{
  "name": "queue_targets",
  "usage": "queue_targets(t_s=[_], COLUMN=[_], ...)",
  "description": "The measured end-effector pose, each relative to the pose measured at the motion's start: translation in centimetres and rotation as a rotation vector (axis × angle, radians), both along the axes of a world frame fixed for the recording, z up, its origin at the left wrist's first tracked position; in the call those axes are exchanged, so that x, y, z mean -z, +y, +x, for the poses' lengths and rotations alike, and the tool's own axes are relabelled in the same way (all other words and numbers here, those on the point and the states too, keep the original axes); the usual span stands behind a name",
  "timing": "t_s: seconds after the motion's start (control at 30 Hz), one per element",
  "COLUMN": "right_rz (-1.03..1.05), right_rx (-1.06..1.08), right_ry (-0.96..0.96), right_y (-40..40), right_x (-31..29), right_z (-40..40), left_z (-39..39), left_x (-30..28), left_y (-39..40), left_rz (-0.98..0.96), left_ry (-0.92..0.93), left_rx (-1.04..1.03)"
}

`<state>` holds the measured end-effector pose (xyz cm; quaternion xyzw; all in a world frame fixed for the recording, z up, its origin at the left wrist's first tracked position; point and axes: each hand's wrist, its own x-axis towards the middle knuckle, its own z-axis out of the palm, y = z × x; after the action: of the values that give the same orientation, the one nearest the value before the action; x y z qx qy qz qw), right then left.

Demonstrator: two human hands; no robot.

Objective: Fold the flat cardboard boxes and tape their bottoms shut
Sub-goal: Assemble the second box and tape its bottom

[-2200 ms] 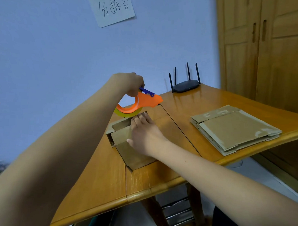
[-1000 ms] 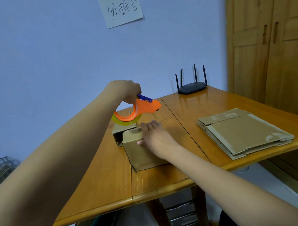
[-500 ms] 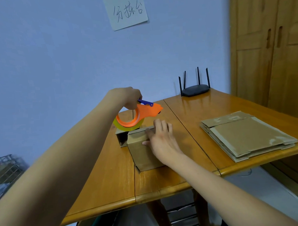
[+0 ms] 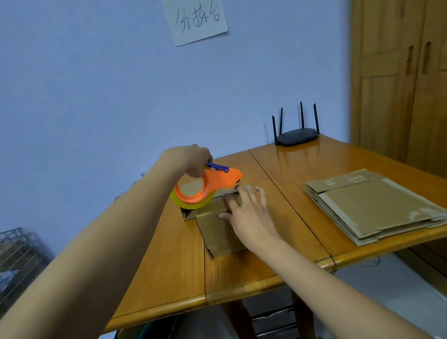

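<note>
Nearest, the right hand lies flat, fingers spread, pressing the folded cardboard box onto the wooden table; it hides the box's right edge. At 11 o'clock of it, the left hand grips the orange tape dispenser, fingers concealed behind the handle. Flat boxes are stacked at 3 o'clock. A router stands farthest, at 1 o'clock.
</note>
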<state>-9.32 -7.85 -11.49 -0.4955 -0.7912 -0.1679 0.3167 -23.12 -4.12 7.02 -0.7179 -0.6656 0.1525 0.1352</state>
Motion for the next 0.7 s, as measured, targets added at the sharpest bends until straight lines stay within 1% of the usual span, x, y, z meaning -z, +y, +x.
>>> queue_targets(t_s=[0.13, 0.27, 0.5, 0.7], right_rz=[-0.033, -0.022, -0.024, -0.006], right_rx=[-0.008, 0.004, 0.048, 0.042], right_ry=[0.019, -0.005, -0.033, -0.055], right_y=[-0.1, -0.2, -0.6, -0.4], right_x=[-0.3, -0.6, -0.8, -1.1], right_z=[0.0, 0.1, 0.2, 0.4], left_z=[-0.4, -0.4, -0.3, -0.2], left_x=[-0.4, -0.9, -0.2, 0.2], left_y=[-0.1, -0.5, -0.9, -1.0], left_rz=[0.012, 0.034, 0.023, 0.018], left_ry=[-0.027, -0.034, -0.028, -0.038], left_rx=[-0.006, -0.003, -0.003, -0.012])
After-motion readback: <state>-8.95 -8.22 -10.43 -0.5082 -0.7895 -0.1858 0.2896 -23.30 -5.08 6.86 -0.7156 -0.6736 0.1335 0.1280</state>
